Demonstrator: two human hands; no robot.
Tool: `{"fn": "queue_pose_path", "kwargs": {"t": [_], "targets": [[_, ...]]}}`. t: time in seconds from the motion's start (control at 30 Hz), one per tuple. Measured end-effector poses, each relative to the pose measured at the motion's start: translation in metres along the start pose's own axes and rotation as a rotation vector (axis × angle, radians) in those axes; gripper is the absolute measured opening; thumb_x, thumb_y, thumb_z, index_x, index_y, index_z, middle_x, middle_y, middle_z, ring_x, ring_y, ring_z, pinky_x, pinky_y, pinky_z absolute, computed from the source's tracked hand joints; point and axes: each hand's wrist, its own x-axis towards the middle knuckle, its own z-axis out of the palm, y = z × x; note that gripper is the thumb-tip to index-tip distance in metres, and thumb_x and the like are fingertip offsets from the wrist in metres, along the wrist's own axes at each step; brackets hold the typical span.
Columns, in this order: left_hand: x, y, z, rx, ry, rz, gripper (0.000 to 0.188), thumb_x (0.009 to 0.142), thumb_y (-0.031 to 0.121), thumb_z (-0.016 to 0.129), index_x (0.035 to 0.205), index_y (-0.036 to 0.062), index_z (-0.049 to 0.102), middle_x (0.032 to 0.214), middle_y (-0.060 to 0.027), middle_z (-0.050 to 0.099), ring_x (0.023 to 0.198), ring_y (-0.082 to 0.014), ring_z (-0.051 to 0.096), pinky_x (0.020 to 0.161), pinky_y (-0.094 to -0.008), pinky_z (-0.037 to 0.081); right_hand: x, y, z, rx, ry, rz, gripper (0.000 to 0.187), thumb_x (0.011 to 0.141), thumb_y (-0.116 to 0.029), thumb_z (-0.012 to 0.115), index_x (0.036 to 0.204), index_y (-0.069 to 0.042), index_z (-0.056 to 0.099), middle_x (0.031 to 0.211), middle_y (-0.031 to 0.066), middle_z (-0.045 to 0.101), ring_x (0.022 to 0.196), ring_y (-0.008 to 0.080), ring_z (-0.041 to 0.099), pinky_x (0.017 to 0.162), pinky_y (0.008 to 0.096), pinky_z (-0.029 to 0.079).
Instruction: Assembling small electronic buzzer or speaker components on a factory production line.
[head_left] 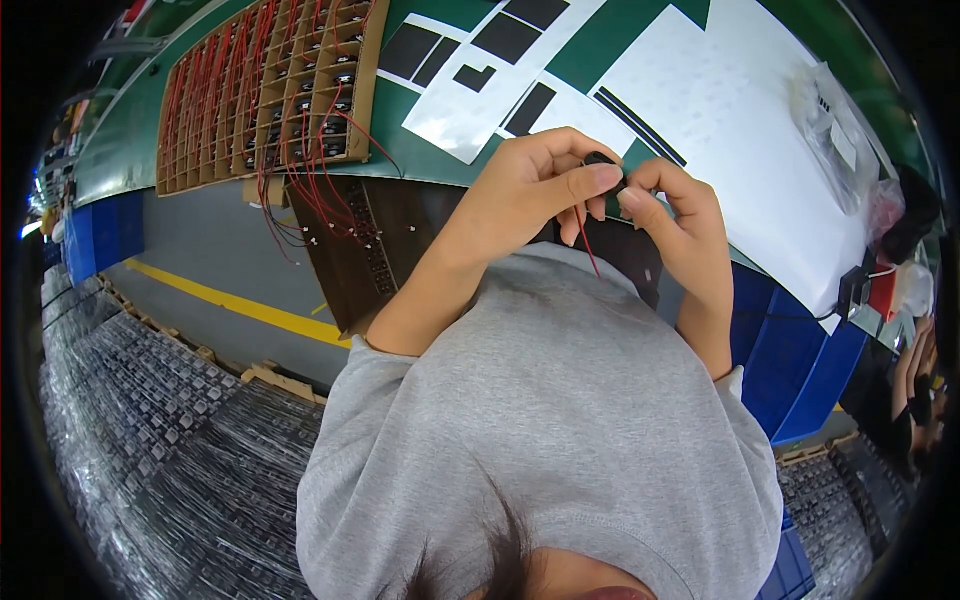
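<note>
Over the near edge of the green table, in front of my chest, I hold a small black part with a red wire [598, 158]. My left hand [530, 195] pinches it between thumb and fingers, and the red wire dangles below. Against its right end my right hand [685, 220] is closed, thumb and forefinger pinched together at the part. The fingers cover most of the piece. Just beyond my hands lie white backing sheets [455, 125] bearing black rectangular pads [530, 108]; one pad [474, 78] is L-shaped.
A cardboard divider box [365, 90] at the left holds several black parts with red wires, some hanging over the table edge. A large white sheet [730, 130] covers the right side, with a clear plastic bag [835, 140] on it. Blue bins [800, 350] stand below. Another person's arm [908, 370] shows far right.
</note>
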Motion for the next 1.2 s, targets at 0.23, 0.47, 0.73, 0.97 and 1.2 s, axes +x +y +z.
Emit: {"fn": "queue_pose_path", "kwargs": {"t": [0.23,0.47,0.73,0.97,1.2], "targets": [[-0.0017,-0.0046,0.0003,-0.069,0.041,0.007,0.026,0.081,0.019,0.059,0.091,0.0004,0.043,0.061,-0.0084,0.055,0.043,-0.0083,0.049,0.039,-0.0186,0.038,-0.0001,0.0019,0.0009,0.046,-0.008,-0.009,0.016,0.079,-0.013,0.058,0.073,0.000,0.054,0.062,0.0027,0.053,0.059,0.0079,0.046,0.056,0.0208,0.037],[-0.0003,-0.0078,-0.0004,-0.012,0.002,0.026,0.029,0.079,0.017,0.061,0.090,0.0004,0.040,0.063,-0.0089,0.055,0.044,-0.0083,0.048,0.039,-0.0187,0.037,-0.0019,0.0021,0.0010,0.018,-0.013,-0.004,0.015,0.079,-0.013,0.058,0.072,0.000,0.054,0.062,0.0029,0.054,0.059,0.0078,0.047,0.056,0.0207,0.038],[0.0003,-0.0069,0.0026,-0.019,0.017,0.044,0.026,0.080,0.017,0.060,0.090,0.0024,0.041,0.063,-0.0089,0.055,0.046,-0.0075,0.048,0.040,-0.0188,0.037,0.0006,-0.0016,0.0003,-0.015,-0.005,0.004,0.017,0.079,-0.014,0.058,0.073,0.001,0.054,0.062,0.0042,0.054,0.060,0.0095,0.049,0.058,0.0217,0.039],[0.0004,-0.0034,0.0016,-0.037,0.005,0.018,0.023,0.080,0.017,0.059,0.089,0.0021,0.044,0.063,-0.0086,0.056,0.046,-0.0076,0.049,0.040,-0.0191,0.038,0.0006,-0.0008,0.0003,-0.011,-0.001,0.023,0.018,0.078,-0.015,0.059,0.072,0.001,0.054,0.062,0.0044,0.054,0.060,0.0098,0.049,0.059,0.0221,0.040],[0.0006,-0.0035,-0.0011,-0.063,-0.031,0.012,0.023,0.081,0.020,0.058,0.090,0.0019,0.045,0.062,-0.0090,0.056,0.045,-0.0086,0.050,0.039,-0.0191,0.038,0.0013,-0.0002,-0.0010,-0.006,-0.010,0.028,0.019,0.077,-0.015,0.060,0.071,0.001,0.053,0.061,0.0040,0.053,0.060,0.0095,0.048,0.059,0.0223,0.040]]}}
